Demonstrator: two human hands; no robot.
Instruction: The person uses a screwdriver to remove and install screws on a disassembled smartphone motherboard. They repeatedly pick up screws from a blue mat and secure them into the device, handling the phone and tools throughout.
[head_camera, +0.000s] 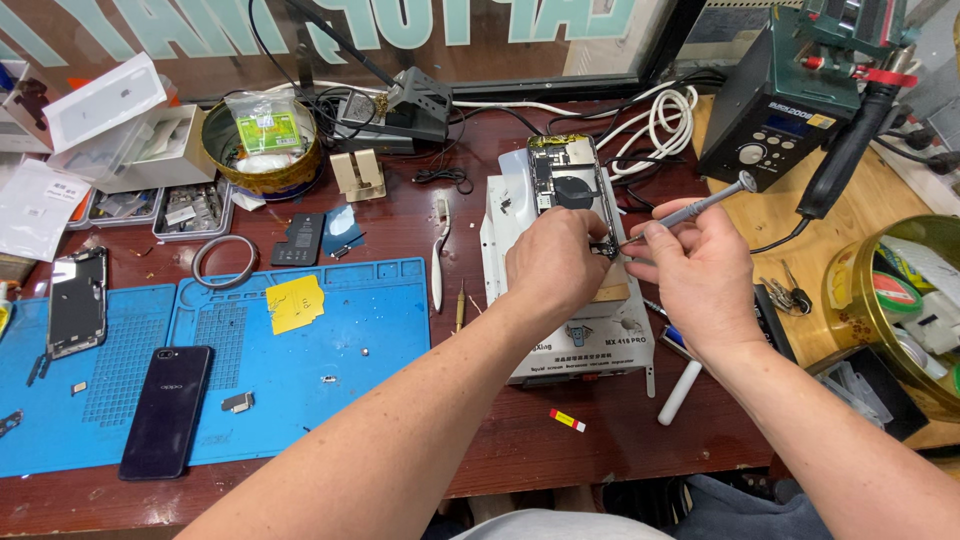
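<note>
An opened phone (567, 178), its circuit board and dark battery showing, lies on a white repair fixture (575, 335) on the dark red bench. My left hand (553, 262) rests on the phone's lower end and steadies it with the fingertips. In my right hand (697, 277) is a slim grey screwdriver (700, 208), its tip at the phone's lower right edge, right beside my left fingertips.
A blue work mat (330, 370) at left carries a dark phone (166, 410), a yellow note (294, 303) and small parts. Another opened phone (77, 302) lies far left. A soldering station (775, 100) stands back right, a round tin (850, 300) at right, white cable (668, 122) behind.
</note>
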